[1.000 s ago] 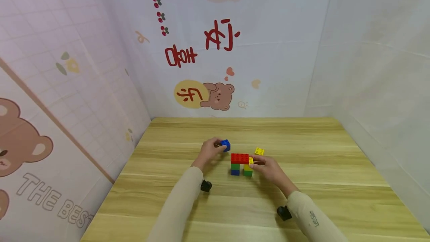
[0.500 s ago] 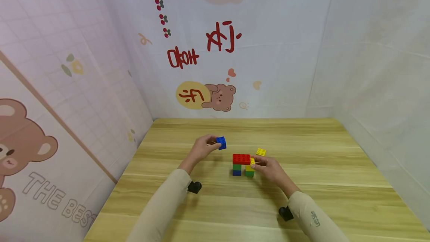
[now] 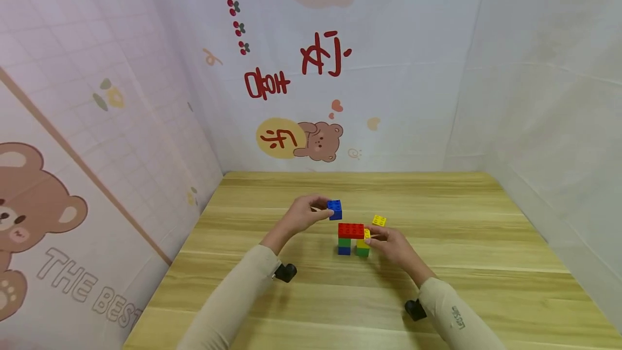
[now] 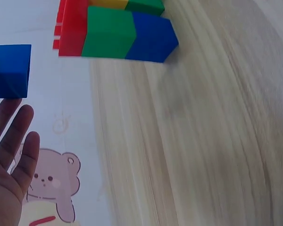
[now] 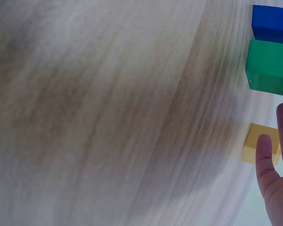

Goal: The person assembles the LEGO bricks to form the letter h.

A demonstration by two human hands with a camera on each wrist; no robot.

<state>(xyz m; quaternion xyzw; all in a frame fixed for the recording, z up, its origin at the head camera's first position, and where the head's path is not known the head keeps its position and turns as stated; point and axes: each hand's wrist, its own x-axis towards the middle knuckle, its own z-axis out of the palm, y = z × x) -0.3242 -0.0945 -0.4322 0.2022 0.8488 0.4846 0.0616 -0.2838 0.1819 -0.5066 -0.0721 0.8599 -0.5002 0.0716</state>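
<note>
A small bridge of toy building bricks stands on the table. Its red brick (image 3: 351, 230) lies across a left post, green brick (image 3: 344, 242) over blue brick (image 3: 344, 250), and a right post of yellow over green brick (image 3: 362, 252). My left hand (image 3: 303, 214) pinches a separate blue brick (image 3: 335, 210) between thumb and fingers, held in the air behind and left of the bridge. At the bridge's right end, my right hand (image 3: 394, 246) pinches the yellow brick (image 3: 366, 234) beside the red one. In the right wrist view, that grip is out of frame.
Another yellow brick (image 3: 379, 221) lies loose on the wooden table (image 3: 437, 215), behind my right hand. Dark camera mounts (image 3: 285, 273) hang below both sleeves. A printed white cloth (image 3: 408, 69) stands behind the table and along its sides.
My left hand moved left with its blue brick, then came back right, nearer to the bridge. The right hand keeps its place at the yellow brick. The head view shifted slightly.
</note>
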